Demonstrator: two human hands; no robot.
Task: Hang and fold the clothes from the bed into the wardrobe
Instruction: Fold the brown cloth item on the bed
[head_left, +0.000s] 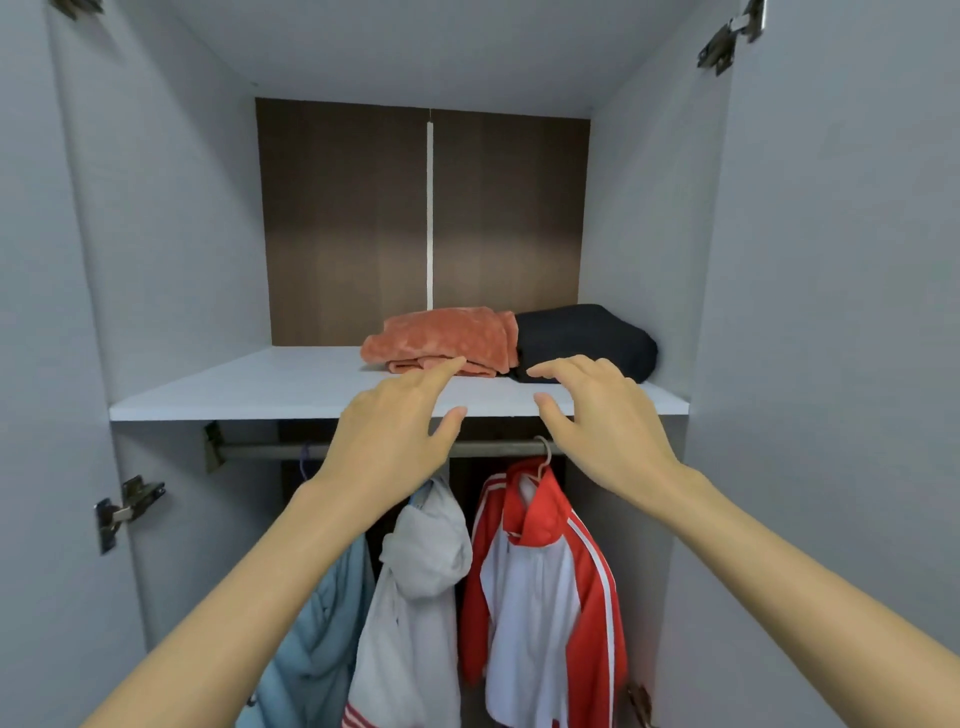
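- The left hand (395, 421) is hovering over the shelf (260, 384), fingers apart and holding nothing, forefinger pointing at the folded orange garment (441, 338).
- The right hand (597, 415) is hovering alongside, fingers likewise apart, before the folded dark garment (587, 338).
- Both garments are lying side by side, touching.
- A red-and-white jacket (540, 571) and grey hoodie (415, 571) are hanging from the rail (260, 449) below.

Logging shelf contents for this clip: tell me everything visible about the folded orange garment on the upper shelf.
The folded orange garment looks like plush, fuzzy fleece in salmon-orange. It lies flat in several folded layers on the white shelf, right of centre, near the back panel. Its right edge meets a folded dark garment. The left hand, held open, is stretched toward its front edge; whether the fingertip touches it cannot be told.
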